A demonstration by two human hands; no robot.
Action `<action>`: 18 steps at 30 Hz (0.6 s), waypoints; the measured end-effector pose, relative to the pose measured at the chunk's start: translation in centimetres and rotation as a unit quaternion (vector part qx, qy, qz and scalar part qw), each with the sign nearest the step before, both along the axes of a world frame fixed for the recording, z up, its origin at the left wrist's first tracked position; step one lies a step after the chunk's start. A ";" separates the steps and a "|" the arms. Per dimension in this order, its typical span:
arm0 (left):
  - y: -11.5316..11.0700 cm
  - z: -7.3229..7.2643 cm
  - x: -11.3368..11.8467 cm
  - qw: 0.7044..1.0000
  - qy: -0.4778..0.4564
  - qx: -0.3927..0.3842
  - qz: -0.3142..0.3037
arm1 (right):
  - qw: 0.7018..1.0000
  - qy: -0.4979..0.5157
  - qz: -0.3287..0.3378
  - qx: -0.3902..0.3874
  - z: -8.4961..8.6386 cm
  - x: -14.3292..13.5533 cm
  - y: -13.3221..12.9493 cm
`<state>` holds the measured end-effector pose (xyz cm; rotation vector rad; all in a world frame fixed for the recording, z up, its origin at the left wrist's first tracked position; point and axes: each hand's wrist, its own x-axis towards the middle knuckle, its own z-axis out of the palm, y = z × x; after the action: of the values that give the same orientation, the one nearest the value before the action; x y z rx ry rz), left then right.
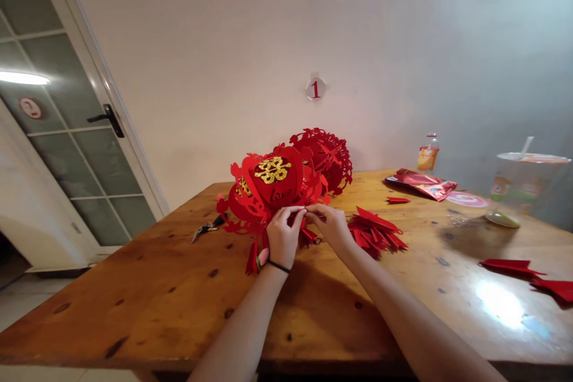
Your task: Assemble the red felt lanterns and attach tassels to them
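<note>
A red decorative lantern with cut-out edges, gold double-happiness characters and the word "Love" lies on its side on the wooden table. At its near edge my left hand is closed, thumb and forefinger pinching the lantern's rim. My right hand is closed too, its fingertips meeting the left ones in a pinch. Whatever small part lies between the right fingertips is too hidden to name. Red pieces hang below the lantern beside my left wrist, which wears a dark band. Right of my hands lies a pile of folded red pieces.
Keys lie left of the lantern. Toward the right are a red foil packet, a drink bottle, a clear plastic cup with straw, and more red pieces. A wall stands behind the wooden table.
</note>
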<state>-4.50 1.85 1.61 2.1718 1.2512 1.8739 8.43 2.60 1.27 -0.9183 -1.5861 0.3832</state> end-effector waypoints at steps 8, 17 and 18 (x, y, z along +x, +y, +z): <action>0.2 -0.1 -0.2 0.999 -0.024 -0.029 -0.031 | 0.999 0.033 0.005 0.042 -0.7 -0.3 -0.2; 0.0 -0.1 -0.2 0.997 -0.022 -0.051 -0.060 | 0.997 0.076 0.001 0.012 -0.9 -0.3 0.3; 0.0 -0.1 -0.1 0.996 -0.022 -0.052 -0.063 | 0.997 0.075 0.005 0.012 -0.9 -0.2 0.3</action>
<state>-4.63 1.85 1.49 2.0921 1.1486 1.7571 8.20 2.93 0.39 -0.8440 -1.4555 0.4286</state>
